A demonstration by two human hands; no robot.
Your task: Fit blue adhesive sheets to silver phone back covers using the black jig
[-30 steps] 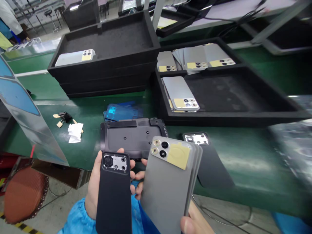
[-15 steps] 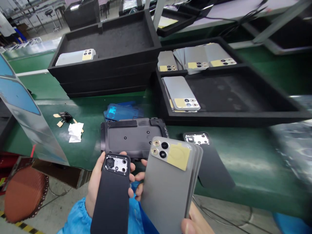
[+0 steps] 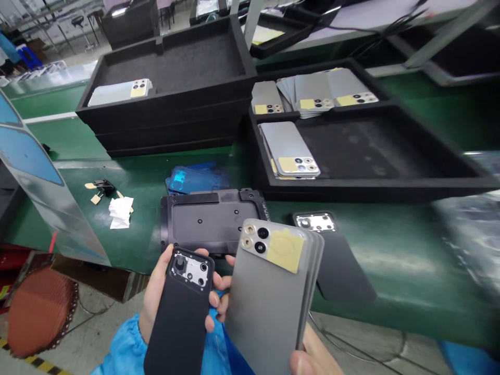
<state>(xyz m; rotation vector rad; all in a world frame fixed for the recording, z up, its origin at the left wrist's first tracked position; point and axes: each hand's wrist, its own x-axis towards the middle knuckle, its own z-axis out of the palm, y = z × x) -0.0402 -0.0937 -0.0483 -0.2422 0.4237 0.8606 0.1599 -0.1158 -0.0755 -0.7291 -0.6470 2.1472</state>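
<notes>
My left hand (image 3: 154,291) is wrapped round a black phone-shaped block (image 3: 175,323) with a silver camera plate (image 3: 191,269) at its upper end. In my right hand (image 3: 312,351) is a small stack of silver-grey phone back covers (image 3: 269,302); the top one carries lens rings and a yellow sticker (image 3: 286,250). The block and the covers are held side by side, tilted, close to the bench's front edge. Just beyond them a black fixture tray (image 3: 211,219) with a shallow recess lies on the bench. Right of the stack rests another dark phone-shaped piece (image 3: 339,260), partly hidden.
A black bin (image 3: 371,185) at the right holds several silver covers (image 3: 292,146). Stacked black bins (image 3: 167,122) stand at the back left. Blue film pieces (image 3: 199,179), crumpled white tissue (image 3: 121,212) and a black clip (image 3: 103,187) lie on the green bench (image 3: 410,250). A round stool (image 3: 41,312) is lower left.
The black block in my left hand has tilted a little, its camera end shifting slightly right. My right hand and the stack of covers have hardly moved.
</notes>
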